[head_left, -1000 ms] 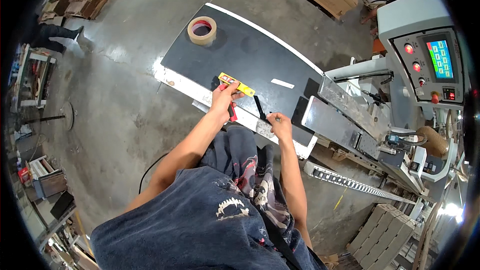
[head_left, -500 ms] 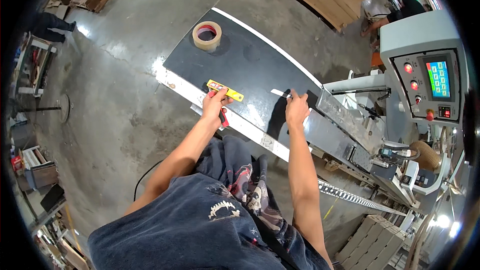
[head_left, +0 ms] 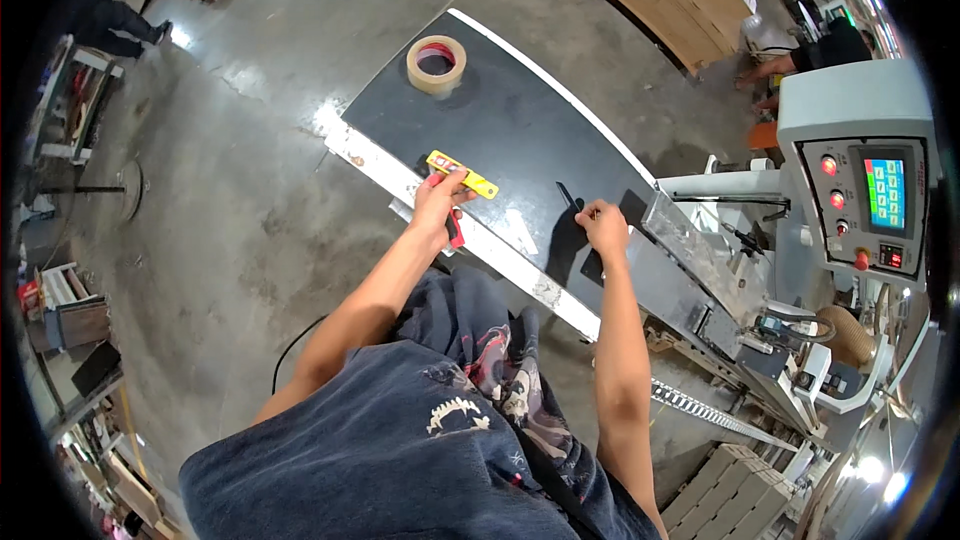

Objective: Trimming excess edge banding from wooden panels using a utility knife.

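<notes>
My left hand (head_left: pixel 436 206) is closed around a flat yellow case (head_left: pixel 482 185) with red printing and a small hole at one end. A red-handled tool (head_left: pixel 457 230), perhaps a utility knife, sticks out below the same palm, mostly covered by my fingers. To the right, my right hand (head_left: pixel 606 228) pinches a thin, dark, narrow strip (head_left: pixel 567 196) that looks like a knife blade. Both hands are over the dark tabletop (head_left: pixel 520 110) of a machine, near its front edge. A roll of tan packing tape (head_left: pixel 455 72) lies on its far left part.
A white control panel (head_left: pixel 830 105) with a lit screen and buttons rises on the right, above machine parts and a clear cover (head_left: pixel 690 240). Brown boards (head_left: pixel 660 0) lie beyond the table. Another person (head_left: pixel 830 45) is at far right; someone's legs (head_left: pixel 120 30) show far left.
My right hand has tilted the strip, which looked bright before and is dark now. My left hand keeps its hold on the yellow case and red tool. The whole view has shifted slightly.
</notes>
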`<state>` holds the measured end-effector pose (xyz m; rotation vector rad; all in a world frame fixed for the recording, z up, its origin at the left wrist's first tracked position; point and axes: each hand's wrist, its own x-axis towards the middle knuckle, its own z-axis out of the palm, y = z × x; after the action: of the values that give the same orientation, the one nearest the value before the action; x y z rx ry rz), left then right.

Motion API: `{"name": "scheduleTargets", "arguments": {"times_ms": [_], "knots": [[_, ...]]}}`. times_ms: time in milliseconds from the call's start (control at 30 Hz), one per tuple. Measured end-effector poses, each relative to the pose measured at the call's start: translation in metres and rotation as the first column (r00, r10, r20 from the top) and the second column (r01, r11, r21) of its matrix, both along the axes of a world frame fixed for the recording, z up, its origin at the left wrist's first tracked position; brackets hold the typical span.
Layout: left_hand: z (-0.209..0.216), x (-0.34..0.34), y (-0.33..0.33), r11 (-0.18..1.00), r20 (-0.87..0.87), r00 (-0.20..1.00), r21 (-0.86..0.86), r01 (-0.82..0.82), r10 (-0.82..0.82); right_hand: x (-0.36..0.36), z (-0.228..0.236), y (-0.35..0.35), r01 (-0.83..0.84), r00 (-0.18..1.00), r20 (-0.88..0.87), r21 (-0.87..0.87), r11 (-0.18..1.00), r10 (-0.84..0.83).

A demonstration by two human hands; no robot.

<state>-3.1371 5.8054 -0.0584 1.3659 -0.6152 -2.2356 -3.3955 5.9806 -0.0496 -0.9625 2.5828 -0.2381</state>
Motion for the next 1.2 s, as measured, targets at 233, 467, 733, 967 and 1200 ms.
{"name": "scheduleTargets", "arguments": {"times_ms": [233,467,733,967,1200], "knots": [[0.016,-0.014,0.003,0.976,-0.046,0.989,-0.176,0.129,-0.139,0.078,0.063,0.016,0.415,0.346,0.928,-0.021,0.910,-0.136],[0.047,-0.026,0.017,0.877,0.007,0.957,-0.399,0.267,-0.289,0.107,0.083,0.021,0.450,0.344,0.928,-0.028,0.893,-0.145],[0.044,-0.025,0.038,0.800,0.024,0.868,-0.375,0.468,-0.497,0.109,0.081,0.028,0.505,0.311,0.933,-0.001,0.863,-0.181],[0.011,-0.020,0.041,0.860,-0.360,0.918,0.402,0.315,-0.168,0.119,0.090,0.053,0.564,0.372,0.928,-0.216,0.797,-0.012],[0.038,-0.028,0.048,0.961,-0.259,0.935,0.066,0.269,-0.244,0.127,0.095,0.052,0.573,0.337,0.941,-0.194,0.796,-0.013]]}}
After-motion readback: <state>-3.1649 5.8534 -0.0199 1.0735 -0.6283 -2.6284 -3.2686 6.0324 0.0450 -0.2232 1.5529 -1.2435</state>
